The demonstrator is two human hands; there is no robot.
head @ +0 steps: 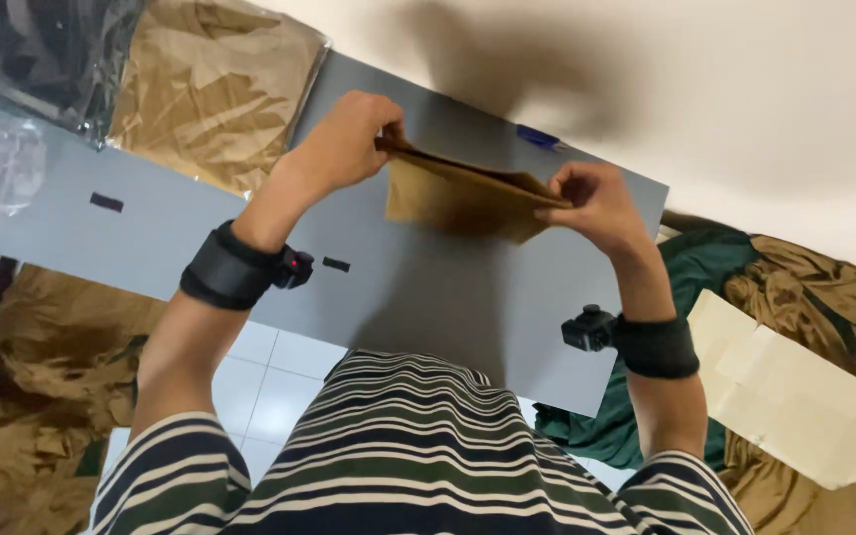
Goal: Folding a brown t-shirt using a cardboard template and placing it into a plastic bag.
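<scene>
Striped shirt [398,446] fills the bottom edge, forearms reaching out over the grey table [151,233]. Left hand [344,144] pinches one corner of the brown cloth [458,198], right hand [591,203] pinches the other, holding it stretched just above the table.

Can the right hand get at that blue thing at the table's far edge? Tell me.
Probably not as things stand: the right hand pinches a corner of the brown cloth, as does the left hand. The blue thing lies just beyond, with bare grey table between.
</scene>
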